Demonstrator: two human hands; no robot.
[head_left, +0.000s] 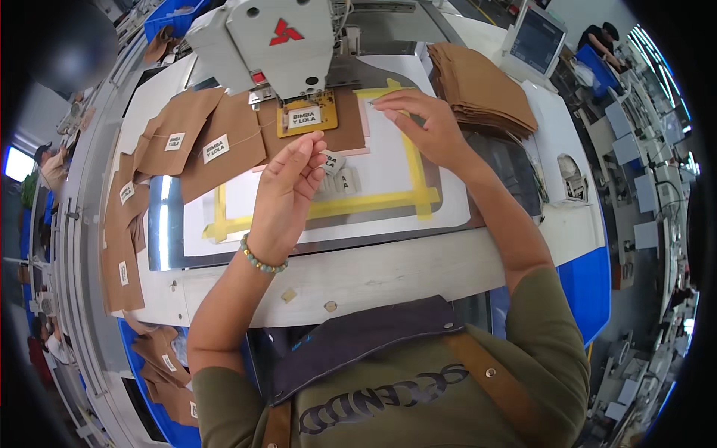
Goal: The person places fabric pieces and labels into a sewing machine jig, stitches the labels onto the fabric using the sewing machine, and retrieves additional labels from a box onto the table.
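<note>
My left hand [287, 175] is raised in front of the sewing machine head [280, 45], thumb and fingertips pinched together. Whatever sits between them, if anything, is too small to make out. Just beyond the fingertips a yellow clamp frame [326, 124] surrounds a white label [305, 117] on a brown fabric piece [347, 116]. Several loose white labels [340, 181] lie on the white sheet [388, 168], partly behind my left hand. My right hand [426, 127] hovers by the yellow tape [414, 164] at the right, its fingers stretched out and holding nothing.
Labelled brown pieces [179, 123], joined by thread, trail off the table's left side. A stack of brown pieces [478, 89] stands at the back right, near a control screen [535, 41]. Below left, a blue bin [134, 351] holds more pieces. Other people work farther off.
</note>
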